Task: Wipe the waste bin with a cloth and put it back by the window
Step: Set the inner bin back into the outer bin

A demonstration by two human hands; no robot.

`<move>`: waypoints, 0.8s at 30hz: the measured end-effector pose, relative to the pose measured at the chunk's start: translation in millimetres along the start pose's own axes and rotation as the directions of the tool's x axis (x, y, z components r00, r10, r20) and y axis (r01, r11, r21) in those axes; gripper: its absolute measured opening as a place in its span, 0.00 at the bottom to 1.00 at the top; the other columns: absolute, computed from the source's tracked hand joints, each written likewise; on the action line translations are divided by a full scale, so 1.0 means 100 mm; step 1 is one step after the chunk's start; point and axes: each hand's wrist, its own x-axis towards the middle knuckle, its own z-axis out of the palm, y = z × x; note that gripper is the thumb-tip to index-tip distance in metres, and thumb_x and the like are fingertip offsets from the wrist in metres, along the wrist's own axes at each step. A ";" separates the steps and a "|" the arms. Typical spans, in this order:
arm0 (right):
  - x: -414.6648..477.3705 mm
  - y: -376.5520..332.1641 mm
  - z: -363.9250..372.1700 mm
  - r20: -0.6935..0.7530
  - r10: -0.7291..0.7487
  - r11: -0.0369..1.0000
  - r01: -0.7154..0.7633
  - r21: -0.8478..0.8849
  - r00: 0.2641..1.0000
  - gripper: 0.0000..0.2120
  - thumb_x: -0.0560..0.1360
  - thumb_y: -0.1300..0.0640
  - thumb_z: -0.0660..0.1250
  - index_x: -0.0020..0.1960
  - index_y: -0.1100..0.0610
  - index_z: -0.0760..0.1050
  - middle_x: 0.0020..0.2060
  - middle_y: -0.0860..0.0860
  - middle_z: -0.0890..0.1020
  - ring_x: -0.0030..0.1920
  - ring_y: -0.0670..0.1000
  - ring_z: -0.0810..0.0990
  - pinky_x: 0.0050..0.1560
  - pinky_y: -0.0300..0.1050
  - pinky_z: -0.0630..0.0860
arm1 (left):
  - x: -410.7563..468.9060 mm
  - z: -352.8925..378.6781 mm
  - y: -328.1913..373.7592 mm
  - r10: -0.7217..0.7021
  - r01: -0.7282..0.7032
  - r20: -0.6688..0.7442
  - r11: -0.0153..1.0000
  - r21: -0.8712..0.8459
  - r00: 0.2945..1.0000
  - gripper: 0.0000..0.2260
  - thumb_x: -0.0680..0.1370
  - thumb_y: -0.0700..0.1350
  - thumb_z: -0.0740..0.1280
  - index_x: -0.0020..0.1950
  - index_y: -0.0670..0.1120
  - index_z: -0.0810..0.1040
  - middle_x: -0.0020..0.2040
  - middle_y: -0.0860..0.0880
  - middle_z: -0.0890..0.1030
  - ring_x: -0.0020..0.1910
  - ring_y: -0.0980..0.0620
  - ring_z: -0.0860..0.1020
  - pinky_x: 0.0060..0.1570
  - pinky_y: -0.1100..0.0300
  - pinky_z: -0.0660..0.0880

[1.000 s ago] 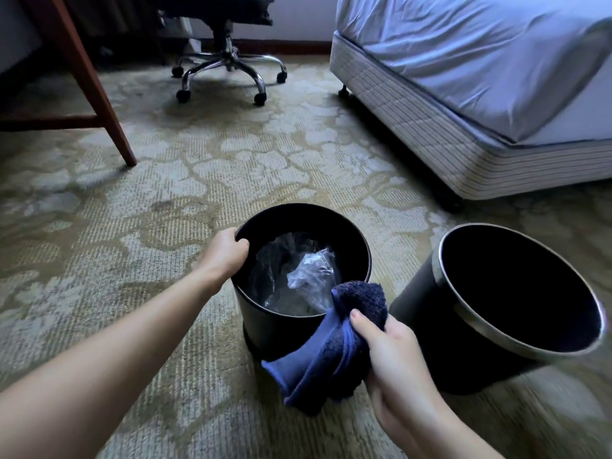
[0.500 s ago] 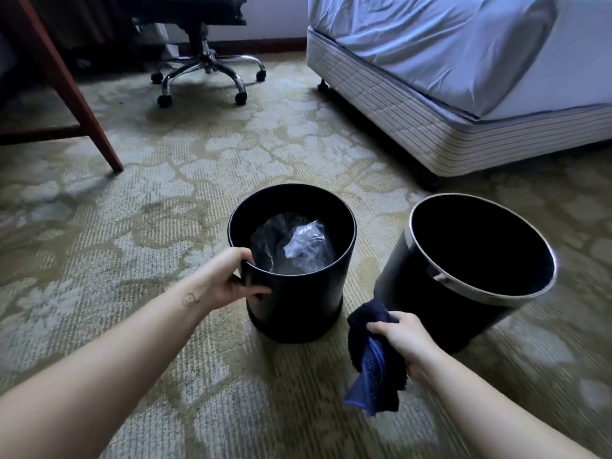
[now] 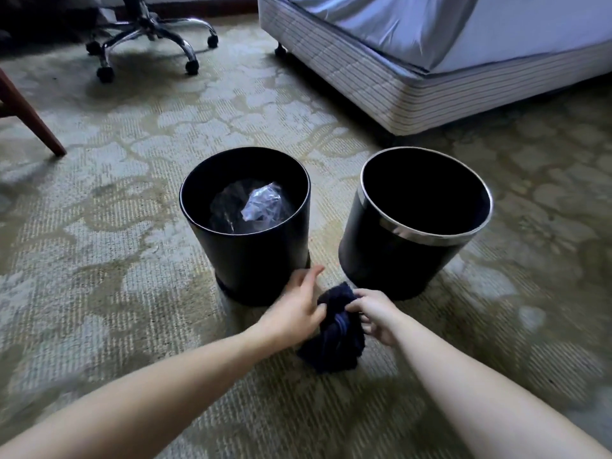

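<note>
Two black waste bins stand upright on the carpet. The left bin (image 3: 258, 250) holds a crumpled clear plastic bag (image 3: 256, 207). The right bin (image 3: 397, 256) has a silver rim and looks empty inside. In front of them, between the two, a bunched dark blue cloth (image 3: 334, 339) hangs just above the carpet. My right hand (image 3: 376, 314) pinches its upper right side. My left hand (image 3: 298, 306) touches the cloth's left side, its fingers partly spread; the bin behind it is untouched.
A bed (image 3: 430, 61) with a striped base fills the upper right. An office chair's wheeled chrome base (image 3: 149, 34) stands at the upper left, and a wooden furniture leg (image 3: 29, 120) slants at the left edge. Patterned carpet (image 3: 116, 226) covers the floor.
My left hand has let go of the left bin's rim and come across to the cloth. The right bin, tilted before, now stands upright. The cloth is lower and nearer to me.
</note>
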 end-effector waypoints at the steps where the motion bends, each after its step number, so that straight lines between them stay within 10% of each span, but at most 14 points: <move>1: -0.03 -0.03 0.00 0.034 0.017 0.995 -0.020 0.101 0.999 0.14 0.72 0.69 0.58 0.45 0.55 0.78 0.37 0.53 0.78 0.36 0.51 0.75 0.32 0.39 0.70 | 0.04 0.14 -0.11 -0.263 0.271 0.065 0.944 -0.187 0.963 0.29 0.75 0.46 0.67 0.74 0.47 0.61 0.69 0.45 0.69 0.67 0.46 0.72 0.65 0.62 0.66; 4: -0.08 -0.03 -0.05 0.133 0.059 0.909 -0.109 0.403 0.989 0.11 0.70 0.64 0.58 0.37 0.59 0.78 0.37 0.57 0.79 0.39 0.56 0.78 0.45 0.46 0.75 | 0.16 0.22 -0.38 -0.476 0.645 0.440 0.490 -0.586 0.761 0.23 0.62 0.57 0.72 0.51 0.45 0.78 0.47 0.47 0.82 0.43 0.49 0.81 0.44 0.57 0.74; 6: -0.09 -0.02 -0.08 0.175 0.045 0.864 -0.127 0.488 0.983 0.10 0.70 0.58 0.61 0.38 0.61 0.80 0.38 0.59 0.83 0.40 0.57 0.82 0.50 0.48 0.77 | 0.16 0.20 -0.44 -0.369 0.659 0.546 0.421 -0.623 0.752 0.22 0.65 0.59 0.73 0.51 0.45 0.81 0.49 0.47 0.83 0.46 0.47 0.81 0.49 0.55 0.74; 8: -0.06 -0.02 -0.11 0.181 0.036 0.848 -0.126 0.514 0.983 0.20 0.68 0.43 0.69 0.46 0.60 0.79 0.45 0.59 0.83 0.46 0.58 0.83 0.53 0.50 0.78 | 0.19 0.20 -0.40 -0.302 0.590 0.507 0.452 -0.669 0.807 0.18 0.74 0.53 0.71 0.61 0.46 0.80 0.57 0.46 0.84 0.59 0.43 0.80 0.62 0.49 0.73; 11: -0.05 0.03 -0.14 0.276 0.057 0.878 -0.180 0.444 0.959 0.38 0.70 0.29 0.62 0.60 0.62 0.79 0.56 0.62 0.82 0.58 0.60 0.80 0.62 0.56 0.74 | 0.25 0.23 -0.27 -0.328 0.475 0.344 0.564 -0.676 0.880 0.10 0.78 0.45 0.68 0.58 0.52 0.80 0.53 0.51 0.85 0.53 0.48 0.83 0.49 0.53 0.77; 15: -0.08 0.19 -0.13 0.038 0.015 0.994 -0.019 0.107 0.999 0.18 0.72 0.62 0.72 0.60 0.64 0.77 0.47 0.60 0.85 0.43 0.57 0.83 0.46 0.49 0.80 | 0.28 0.34 -0.41 -0.402 0.468 0.258 0.615 -0.635 0.879 0.09 0.78 0.42 0.69 0.57 0.49 0.77 0.53 0.49 0.84 0.48 0.49 0.81 0.40 0.57 0.73; 20: 0.08 0.44 -0.33 -0.243 0.064 0.995 -0.079 -0.053 0.968 0.21 0.70 0.57 0.74 0.57 0.52 0.68 0.44 0.55 0.77 0.37 0.50 0.75 0.33 0.40 0.70 | 0.22 0.30 -0.48 -0.488 0.470 0.094 0.868 0.161 0.868 0.28 0.79 0.51 0.65 0.75 0.43 0.61 0.70 0.42 0.71 0.69 0.43 0.71 0.65 0.55 0.68; 24: 0.12 0.24 -1.06 -0.698 0.007 0.956 0.200 0.215 0.716 0.03 0.76 0.54 0.65 0.46 0.53 0.73 0.37 0.51 0.76 0.36 0.52 0.74 0.39 0.42 0.69 | 0.38 0.03 0.13 -0.133 0.148 0.094 0.973 -0.178 0.987 0.27 0.81 0.52 0.63 0.77 0.45 0.60 0.75 0.45 0.67 0.71 0.49 0.68 0.70 0.58 0.64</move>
